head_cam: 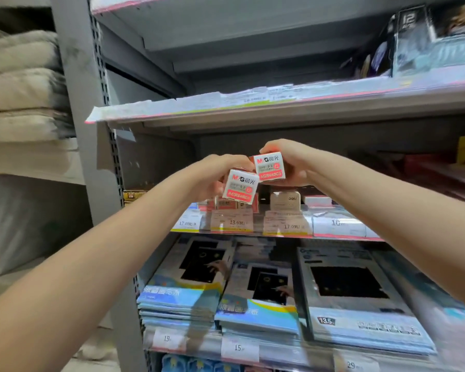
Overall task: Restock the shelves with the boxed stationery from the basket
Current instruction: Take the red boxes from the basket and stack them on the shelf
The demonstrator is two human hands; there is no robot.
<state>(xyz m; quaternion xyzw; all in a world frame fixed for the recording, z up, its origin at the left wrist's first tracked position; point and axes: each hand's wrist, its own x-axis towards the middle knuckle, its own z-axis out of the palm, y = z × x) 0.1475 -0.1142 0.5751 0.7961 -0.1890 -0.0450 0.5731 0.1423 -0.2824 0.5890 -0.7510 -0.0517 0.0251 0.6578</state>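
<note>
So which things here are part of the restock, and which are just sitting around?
Job:
- left hand with M&G box
- right hand with second M&G box
- shelf with small boxes

Bystanders:
- drawing-board packs
- folded cloth stack

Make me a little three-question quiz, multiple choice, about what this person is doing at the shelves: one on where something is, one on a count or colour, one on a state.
1. Where are the two held boxes?
A. In front of the shelf of small boxes with price tags
B. On the floor
C. On the top shelf

2. How many small boxes are held in all?
A. One
B. Two
C. Four

3. How is the left box held?
A. Lying loose on an open palm
B. Gripped and tilted
C. Set down on the shelf

Answers:
1 A: both hang in the air before the middle shelf.
2 B: the left hand holds a left box, and the right hand holds a right box.
3 B: fingers close round it and its red-and-white face leans.
</note>
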